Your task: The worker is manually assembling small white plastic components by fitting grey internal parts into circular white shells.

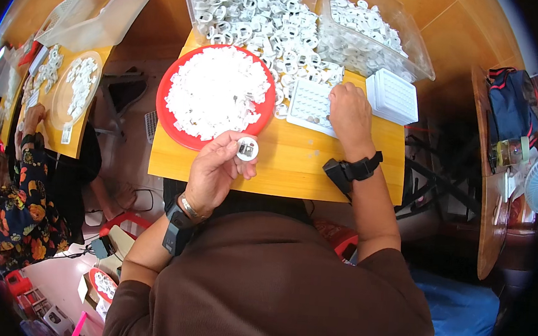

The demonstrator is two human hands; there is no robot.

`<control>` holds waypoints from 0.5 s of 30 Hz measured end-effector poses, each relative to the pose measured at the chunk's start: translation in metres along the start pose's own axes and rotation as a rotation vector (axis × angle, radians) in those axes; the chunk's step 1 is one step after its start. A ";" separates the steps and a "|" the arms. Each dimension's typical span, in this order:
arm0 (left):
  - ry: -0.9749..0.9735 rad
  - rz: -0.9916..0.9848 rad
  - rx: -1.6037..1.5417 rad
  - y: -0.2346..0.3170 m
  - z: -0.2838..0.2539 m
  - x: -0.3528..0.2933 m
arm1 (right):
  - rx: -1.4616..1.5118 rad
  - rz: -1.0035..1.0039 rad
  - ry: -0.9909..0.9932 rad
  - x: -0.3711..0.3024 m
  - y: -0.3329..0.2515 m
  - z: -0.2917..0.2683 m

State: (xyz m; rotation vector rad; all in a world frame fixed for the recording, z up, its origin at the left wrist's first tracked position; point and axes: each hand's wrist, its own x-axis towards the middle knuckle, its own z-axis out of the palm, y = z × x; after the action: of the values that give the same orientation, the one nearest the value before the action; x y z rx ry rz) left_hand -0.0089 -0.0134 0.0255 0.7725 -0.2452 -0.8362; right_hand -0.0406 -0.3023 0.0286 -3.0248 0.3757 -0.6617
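Note:
My left hand is closed round a small round white plastic part, which has metal and dark bits in its middle. It is raised just in front of a red round tray heaped with small white plastic pieces. My right hand reaches over a white tray with rows of round pockets. Its fingers are pinched together and bent down at the tray's right side, and what they hold, if anything, is hidden. A few small greyish discs lie in the pockets nearest me.
Many round white parts spill out of a clear bin at the table's back. A second clear bin stands right of it, behind a stack of white trays. To the left, a co-worker's hand rests at another yellow table.

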 end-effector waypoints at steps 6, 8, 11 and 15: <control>0.006 0.021 0.005 0.001 -0.002 0.000 | 0.324 0.068 0.052 0.000 -0.022 -0.027; 0.003 0.025 0.001 0.000 -0.002 0.000 | 0.762 0.214 -0.101 -0.004 -0.041 -0.044; 0.018 0.020 0.001 -0.001 -0.001 0.002 | 1.311 0.286 -0.263 -0.018 -0.059 -0.037; 0.053 0.035 0.073 -0.001 -0.001 0.001 | 1.558 0.294 -0.367 -0.029 -0.086 -0.039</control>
State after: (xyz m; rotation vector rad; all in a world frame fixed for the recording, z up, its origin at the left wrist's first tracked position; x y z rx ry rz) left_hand -0.0089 -0.0139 0.0238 0.8554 -0.2420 -0.7762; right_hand -0.0628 -0.2111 0.0585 -1.4909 0.1330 -0.1518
